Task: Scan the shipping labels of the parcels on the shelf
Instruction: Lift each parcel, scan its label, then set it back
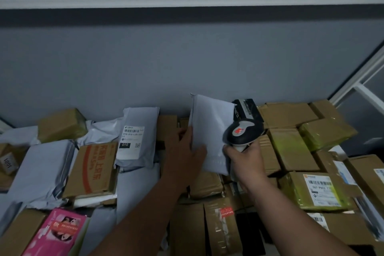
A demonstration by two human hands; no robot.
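My left hand [187, 149] grips the left edge of a grey poly-mailer parcel [209, 129], lifted upright above the pile with its plain side toward me; no label shows on it. My right hand [245, 160] holds a black-and-grey barcode scanner [242, 132] by its handle, its head just right of that parcel and overlapping its edge. Another grey mailer with a white shipping label [132, 142] lies left of my left hand. A tape-wrapped box with a barcode label [320, 190] sits at the right.
The shelf is packed with brown cardboard boxes [288, 115], grey mailers [41, 170], a box with red print [93, 169] and a pink box [58, 233] at the front left. A grey wall backs the shelf; a white shelf frame [361, 87] stands at the right.
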